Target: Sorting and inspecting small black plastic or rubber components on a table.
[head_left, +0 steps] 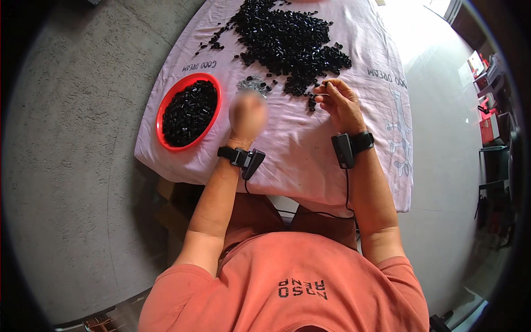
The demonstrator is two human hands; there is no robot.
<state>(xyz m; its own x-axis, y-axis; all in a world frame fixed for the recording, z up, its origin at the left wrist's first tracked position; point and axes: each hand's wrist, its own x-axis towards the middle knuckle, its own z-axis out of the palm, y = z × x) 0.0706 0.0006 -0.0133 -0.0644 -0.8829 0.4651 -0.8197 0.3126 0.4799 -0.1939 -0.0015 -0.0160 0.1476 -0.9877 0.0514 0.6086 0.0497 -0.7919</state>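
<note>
A large heap of small, shiny black plastic pieces spreads over the far part of the cloth-covered table. My right hand is at the heap's near right edge, thumb and fingertips pinched round what looks like one small black piece. A few loose pieces lie beside those fingers. My left hand is smeared and its fingers cannot be made out. Just beyond it sits a little pile of thin, silvery metal parts. To its left stands a red round basin filled with similar black pieces.
A pale pink printed cloth covers the table. Each wrist wears a black strapped device, with a cable running from the right one toward my lap. Red and dark items stand along the far right side of the floor.
</note>
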